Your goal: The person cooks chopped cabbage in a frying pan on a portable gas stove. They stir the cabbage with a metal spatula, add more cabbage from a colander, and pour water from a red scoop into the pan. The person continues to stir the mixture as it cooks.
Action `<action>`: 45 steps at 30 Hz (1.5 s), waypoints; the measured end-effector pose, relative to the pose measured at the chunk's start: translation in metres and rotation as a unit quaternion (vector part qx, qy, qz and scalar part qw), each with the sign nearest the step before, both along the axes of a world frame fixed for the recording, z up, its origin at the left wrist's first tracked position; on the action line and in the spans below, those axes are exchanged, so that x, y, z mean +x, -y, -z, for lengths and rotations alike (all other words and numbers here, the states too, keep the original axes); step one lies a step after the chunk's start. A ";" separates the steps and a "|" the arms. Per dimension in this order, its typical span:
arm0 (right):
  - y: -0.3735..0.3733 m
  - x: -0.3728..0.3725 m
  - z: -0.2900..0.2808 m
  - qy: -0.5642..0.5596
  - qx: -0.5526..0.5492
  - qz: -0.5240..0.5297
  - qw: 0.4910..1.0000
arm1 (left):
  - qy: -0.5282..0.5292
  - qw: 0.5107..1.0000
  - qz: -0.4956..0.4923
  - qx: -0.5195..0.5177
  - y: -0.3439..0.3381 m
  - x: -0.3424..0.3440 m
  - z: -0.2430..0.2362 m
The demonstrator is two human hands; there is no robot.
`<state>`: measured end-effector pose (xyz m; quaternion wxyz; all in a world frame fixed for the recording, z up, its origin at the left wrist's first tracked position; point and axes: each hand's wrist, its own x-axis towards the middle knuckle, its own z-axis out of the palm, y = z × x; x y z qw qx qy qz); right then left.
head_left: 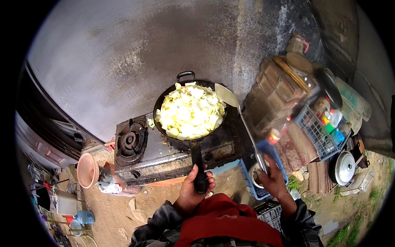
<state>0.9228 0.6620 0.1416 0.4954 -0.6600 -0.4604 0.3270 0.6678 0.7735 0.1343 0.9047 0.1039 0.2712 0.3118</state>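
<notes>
A black wok heaped with chopped pale cabbage rests on the right burner of a two-burner gas stove. My left hand is closed round the wok's black handle, which points toward me. In my right hand is the long metal handle of a wok spatula. Its broad blade is at the wok's right rim, beside the cabbage. A few cabbage bits lie on the stovetop left of the wok.
The stove's left burner is bare. Below right stands a blue plastic basket; farther right, stacked bricks, a crate of bottles and a lidded pot. An orange basket sits left. A grey wall rises behind.
</notes>
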 end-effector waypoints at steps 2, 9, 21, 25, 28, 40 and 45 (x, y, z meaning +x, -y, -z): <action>-0.030 0.025 -0.025 0.044 -0.033 -0.037 0.998 | -0.009 0.999 -0.039 -0.008 0.009 0.000 -0.004; -0.134 0.085 -0.048 0.110 -0.011 -0.115 0.987 | -0.088 0.989 -0.118 -0.009 0.023 0.013 -0.006; -0.262 0.103 -0.044 0.064 -0.145 -0.157 0.975 | -0.066 0.989 -0.135 -0.008 0.034 0.013 -0.001; -0.295 0.120 -0.028 0.114 -0.206 -0.066 0.970 | -0.027 0.983 -0.183 -0.020 0.055 -0.014 0.027; -0.287 0.110 -0.030 0.316 -0.074 -0.202 0.924 | -0.089 0.953 -0.287 -0.027 0.082 -0.059 0.037; -0.315 0.129 -0.015 0.209 -0.133 -0.226 0.942 | -0.402 0.514 -0.756 -0.044 0.286 -0.410 -0.084; -0.291 0.109 -0.018 0.087 -0.162 -0.142 0.973 | -0.390 0.305 -0.868 0.048 0.326 -0.491 -0.152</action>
